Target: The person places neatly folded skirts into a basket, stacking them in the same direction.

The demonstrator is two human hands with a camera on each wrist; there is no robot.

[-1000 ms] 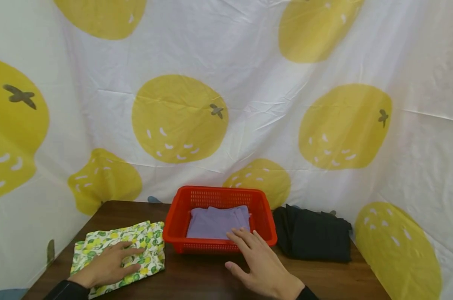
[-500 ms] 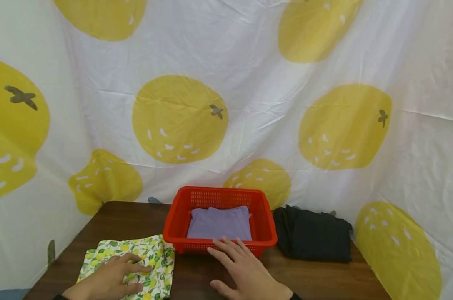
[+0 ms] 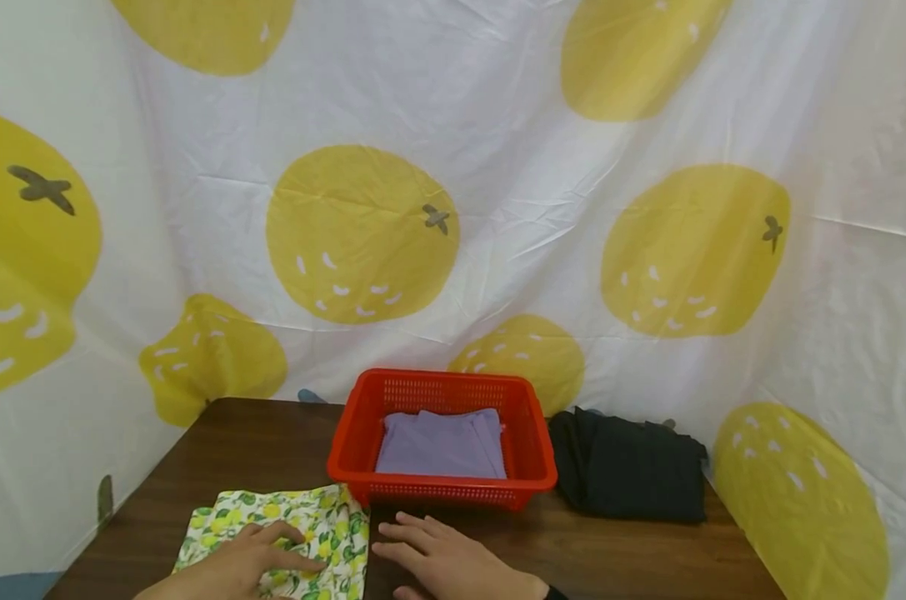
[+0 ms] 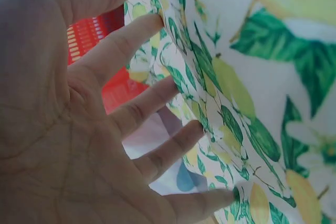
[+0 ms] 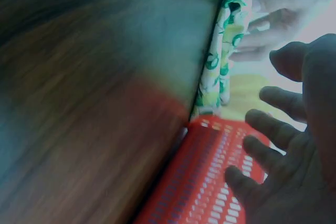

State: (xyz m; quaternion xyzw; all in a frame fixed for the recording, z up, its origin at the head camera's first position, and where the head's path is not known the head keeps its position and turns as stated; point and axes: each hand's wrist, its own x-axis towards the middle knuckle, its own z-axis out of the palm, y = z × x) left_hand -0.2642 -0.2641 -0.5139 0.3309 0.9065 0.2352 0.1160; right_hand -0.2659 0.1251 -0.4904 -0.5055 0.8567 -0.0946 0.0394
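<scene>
A folded lemon-print cloth (image 3: 325,525) lies on the table, left of the red basket (image 3: 441,483). My left hand (image 3: 242,562) rests on that cloth with its fingers spread; in the left wrist view the fingertips touch the printed fabric (image 4: 236,108). Just right of the cloth, my right hand (image 3: 453,558) hovers low over the table in front of the basket. Its fingers (image 5: 268,124) are spread and hold nothing in the right wrist view. Inside the basket sits a folded lilac cloth (image 3: 441,446).
Folded black cloth (image 3: 640,467) lies right of the basket on the brown wooden table (image 3: 272,442). A white curtain with large yellow lemons (image 3: 362,233) hangs behind and along both sides.
The lemon-print cloth has slid right and nearer to me under my left hand, its corner now by the basket. My right hand has moved left and down, away from the basket's rim.
</scene>
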